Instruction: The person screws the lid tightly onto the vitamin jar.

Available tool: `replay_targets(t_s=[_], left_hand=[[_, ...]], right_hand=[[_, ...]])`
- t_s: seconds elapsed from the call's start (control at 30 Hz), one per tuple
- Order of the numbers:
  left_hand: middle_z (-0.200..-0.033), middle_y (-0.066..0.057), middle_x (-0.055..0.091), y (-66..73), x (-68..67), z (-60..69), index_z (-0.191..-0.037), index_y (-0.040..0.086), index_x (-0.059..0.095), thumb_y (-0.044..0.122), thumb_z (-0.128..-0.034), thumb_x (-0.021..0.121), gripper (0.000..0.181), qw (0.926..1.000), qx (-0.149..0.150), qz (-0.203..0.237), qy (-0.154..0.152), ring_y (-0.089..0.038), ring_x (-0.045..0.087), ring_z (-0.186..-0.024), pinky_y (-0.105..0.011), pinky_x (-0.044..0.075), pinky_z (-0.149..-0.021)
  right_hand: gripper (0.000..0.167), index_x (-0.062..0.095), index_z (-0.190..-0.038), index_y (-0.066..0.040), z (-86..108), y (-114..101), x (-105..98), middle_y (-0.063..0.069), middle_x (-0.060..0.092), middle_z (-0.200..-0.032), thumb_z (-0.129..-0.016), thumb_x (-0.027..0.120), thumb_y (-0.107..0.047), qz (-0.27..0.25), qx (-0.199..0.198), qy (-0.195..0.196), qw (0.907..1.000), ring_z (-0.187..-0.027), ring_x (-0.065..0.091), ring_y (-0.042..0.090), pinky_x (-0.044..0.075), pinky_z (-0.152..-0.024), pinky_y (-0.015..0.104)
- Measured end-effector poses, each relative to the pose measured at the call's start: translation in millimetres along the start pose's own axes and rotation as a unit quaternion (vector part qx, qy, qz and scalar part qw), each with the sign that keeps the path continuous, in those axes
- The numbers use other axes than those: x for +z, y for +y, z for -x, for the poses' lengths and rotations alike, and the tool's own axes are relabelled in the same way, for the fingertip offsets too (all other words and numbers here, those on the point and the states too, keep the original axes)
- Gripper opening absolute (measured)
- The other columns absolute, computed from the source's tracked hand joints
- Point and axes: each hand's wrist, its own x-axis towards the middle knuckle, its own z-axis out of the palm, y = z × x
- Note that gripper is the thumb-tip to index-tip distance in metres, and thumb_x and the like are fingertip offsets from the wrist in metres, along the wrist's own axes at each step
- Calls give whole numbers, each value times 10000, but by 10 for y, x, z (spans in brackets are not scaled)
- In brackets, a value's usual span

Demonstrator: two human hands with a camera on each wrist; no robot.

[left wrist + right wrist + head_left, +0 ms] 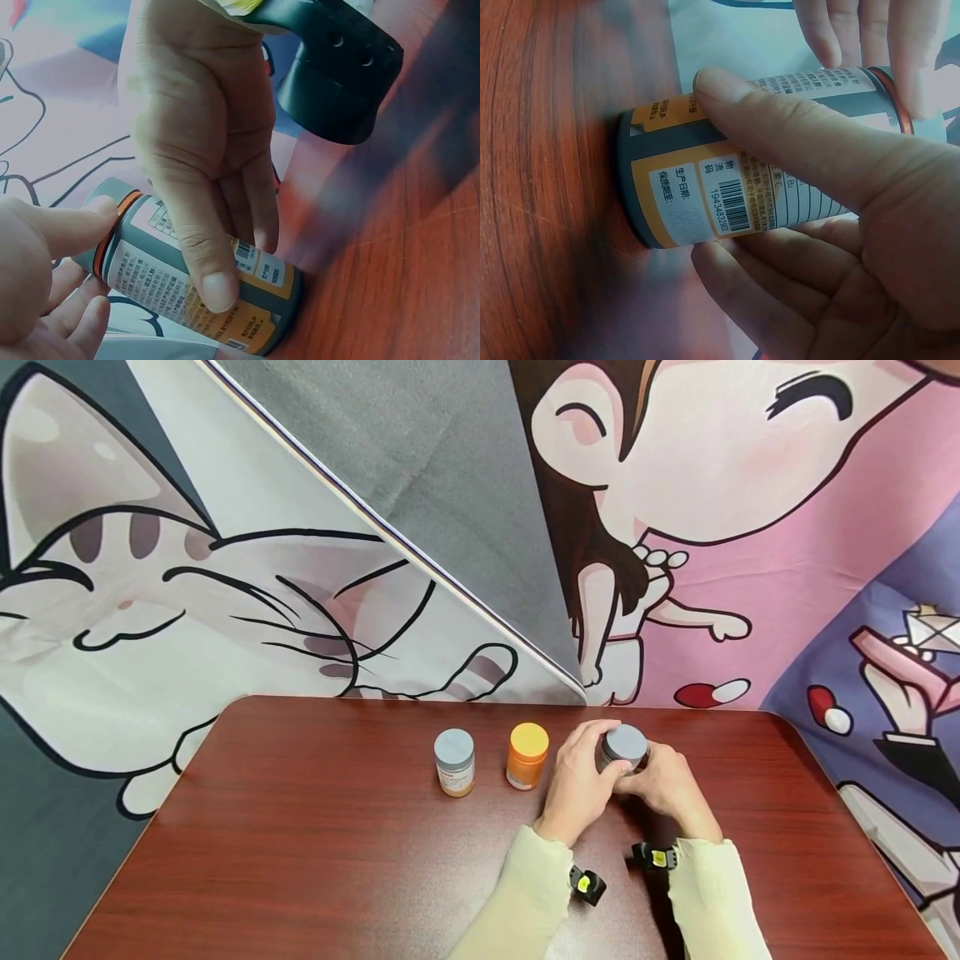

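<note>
A dark grey supplement bottle [686, 176] with a white and orange printed label is between both hands. Its blue-grey lid [626, 742] faces up in the head view, with an orange ring just below it. My left hand [581, 778] holds the lid end, thumb on the near side and fingers on the far side. Lower down, my right hand [670, 783] grips the bottle's body, its thumb [780, 112] lying across the label. The bottle's base is close to the tabletop; whether it touches I cannot tell.
Left of the hands stand an orange bottle with a yellow lid [527, 756] and a grey-lidded bottle [454, 763] with a pale label. The reddish-brown wooden table [300, 843] ends at a cartoon-printed backdrop [450, 527]. Each wrist wears a small black camera [587, 884].
</note>
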Motion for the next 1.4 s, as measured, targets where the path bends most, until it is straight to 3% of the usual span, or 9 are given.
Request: replay_targets(t_s=[0.27,0.57,0.83,1.13,1.4], left_hand=[[-1402,-19,531,-12,85,21,-1359,160,601,199,-777,882,647,9997,17,-50,227,-138,513,-1291,-299,403,-1077],[-1311,-3,550,9,153,42,-1328,166,617,209,-782,879,606,9988,12,-131,479,-131,543,-1222,-264,431,-1027],[-1281,7,586,-16,131,33,-1300,149,634,170,-822,838,521,9988,192,-205,404,-133,559,-1196,-254,433,-1018],[-1351,37,582,-36,30,2,-1363,189,592,130,-863,794,543,9998,143,-53,-131,-80,539,-1249,-254,409,-1052],[-1387,1,540,-44,49,1,-1380,162,582,165,-779,878,670,9997,158,65,192,-108,513,-1282,-270,393,-1079]], right_hand=[[477,690,-1037,50,-17,-4,-14,187,718,-930,-691,864,-229,-3,78,-93,9999,-823,652,354,531,-736,521],[404,695,-1021,22,-15,-5,-2,181,720,-928,-709,837,-191,31,51,-72,10000,-840,648,361,532,-759,525],[421,679,-976,34,-1,-14,-9,144,708,-854,-658,842,-189,30,-19,8,10000,-758,630,320,521,-697,468],[509,680,-1022,43,4,-29,-8,163,721,-902,-657,886,-246,13,82,-95,9999,-824,656,342,533,-762,507],[498,682,-1032,47,4,-30,-11,184,720,-931,-675,878,-240,8,43,-52,10000,-855,661,370,536,-780,530]])
